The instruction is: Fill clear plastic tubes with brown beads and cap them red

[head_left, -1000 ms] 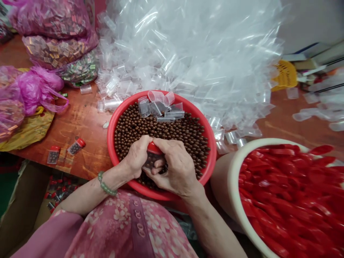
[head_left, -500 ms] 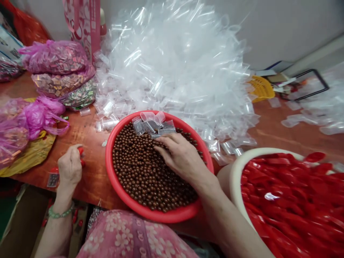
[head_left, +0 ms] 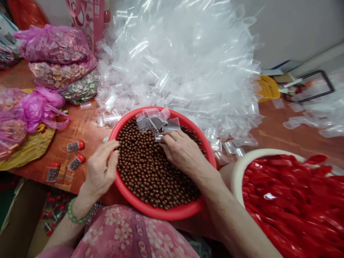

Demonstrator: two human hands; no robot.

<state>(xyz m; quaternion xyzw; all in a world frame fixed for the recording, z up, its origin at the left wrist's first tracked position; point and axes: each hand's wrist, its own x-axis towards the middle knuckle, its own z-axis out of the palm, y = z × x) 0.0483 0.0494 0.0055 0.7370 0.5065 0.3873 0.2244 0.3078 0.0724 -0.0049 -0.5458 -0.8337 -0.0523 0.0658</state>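
Note:
Brown beads (head_left: 150,172) fill a round red basin (head_left: 123,191) on the table. Several clear plastic tubes (head_left: 153,120) lie on the beads near the far rim. My right hand (head_left: 181,152) reaches over the beads, its fingers closed on a clear tube (head_left: 159,137). At the basin's left rim is my left hand (head_left: 102,165), thumb and fingers apart, with nothing seen between them. Three small bead-filled tubes with red caps, one of them (head_left: 76,162) in the middle, lie on the table left of that hand.
A big heap of clear tubes (head_left: 177,64) rises behind the basin. At right stands a cream tub (head_left: 238,175) of red plastic pieces (head_left: 290,204). Pink bags (head_left: 56,46) sit at the left, a yellow basket (head_left: 269,87) at the back right. Below the table edge is an open box (head_left: 24,215).
My left hand has moved right, from beside the capped tubes to the basin rim, and its fingers have opened. My right hand now has a clear tube at its fingertips.

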